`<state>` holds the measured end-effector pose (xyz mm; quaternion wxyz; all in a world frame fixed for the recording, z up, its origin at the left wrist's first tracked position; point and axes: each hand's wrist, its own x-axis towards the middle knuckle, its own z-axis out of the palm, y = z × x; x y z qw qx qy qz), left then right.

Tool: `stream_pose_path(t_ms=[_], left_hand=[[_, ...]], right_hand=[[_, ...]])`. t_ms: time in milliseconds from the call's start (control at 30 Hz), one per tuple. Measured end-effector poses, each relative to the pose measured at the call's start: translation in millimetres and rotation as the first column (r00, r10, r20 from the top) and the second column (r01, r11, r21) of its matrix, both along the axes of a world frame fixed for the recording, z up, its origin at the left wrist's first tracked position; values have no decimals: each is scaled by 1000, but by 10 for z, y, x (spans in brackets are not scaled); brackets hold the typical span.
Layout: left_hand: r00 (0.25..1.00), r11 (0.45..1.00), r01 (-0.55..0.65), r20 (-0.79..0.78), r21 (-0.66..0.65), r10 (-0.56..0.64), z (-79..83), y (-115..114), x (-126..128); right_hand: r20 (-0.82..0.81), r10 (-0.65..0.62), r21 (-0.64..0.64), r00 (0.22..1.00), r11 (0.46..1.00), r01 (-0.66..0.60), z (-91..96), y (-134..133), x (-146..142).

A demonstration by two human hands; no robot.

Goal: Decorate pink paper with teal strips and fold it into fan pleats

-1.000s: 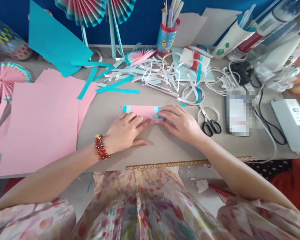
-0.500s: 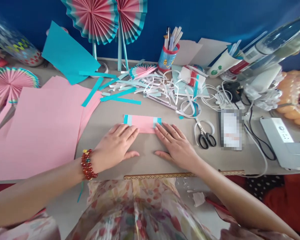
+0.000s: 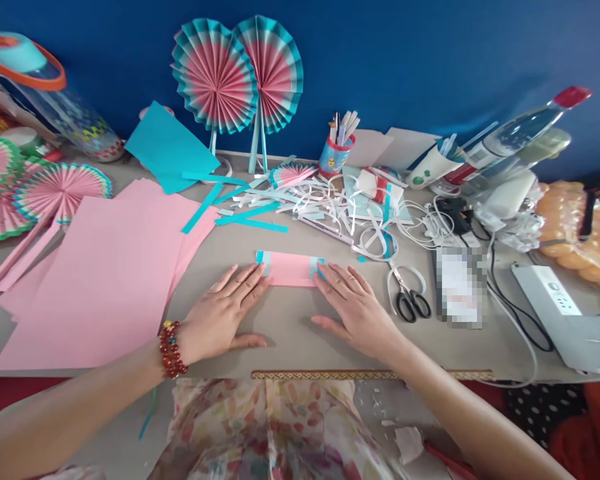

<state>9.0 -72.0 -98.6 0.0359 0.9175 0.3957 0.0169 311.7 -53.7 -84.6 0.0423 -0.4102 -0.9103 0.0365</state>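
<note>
A folded pink paper strip [image 3: 290, 268] with white and teal bands at both ends lies flat on the table in front of me. The fingertips of my left hand [image 3: 225, 310] rest on its left end, palm down and fingers stretched out. On its right end press the fingers of my right hand [image 3: 353, 303], also flat and spread, thumb pointing inward. Both hands partly cover the ends of the strip. A beaded bracelet [image 3: 173, 349] circles my left wrist.
Pink paper sheets [image 3: 115, 280] lie left, a teal sheet [image 3: 170, 150] behind them. Paper scraps [image 3: 325, 200] spread across the back. Scissors [image 3: 410, 297], a phone [image 3: 460, 287] and a power strip [image 3: 555, 287] lie right. Two paper fans [image 3: 215, 80] stand against the blue wall.
The view has tilted up, so more wall shows and everything sits lower. My left hand has slid slightly left towards the strip's end; my right hand stays at its right end.
</note>
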Motion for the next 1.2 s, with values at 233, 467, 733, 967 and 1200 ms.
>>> stream_pose_path(t_ms=[233, 467, 733, 967, 1200], left_hand=[[997, 1000, 19, 80, -5, -18, 5, 1, -63], [712, 894, -388, 543, -226, 446, 172, -51, -117], [868, 980, -117, 496, 159, 23, 307, 195, 316], [906, 930, -172, 423, 325, 20, 196, 311, 324], [916, 937, -185, 398, 297, 54, 143, 364, 256]], right_hand=[[-10, 19, 112, 1000, 994, -17, 152, 169, -500], [-442, -48, -6, 895, 999, 51, 22, 255, -479], [-757, -563, -642, 332, 735, -218, -53, 177, -591], [-759, -525, -640, 385, 709, -295, -104, 267, -530], [-613, -94, 80, 784, 980, 180, -20, 350, -364]])
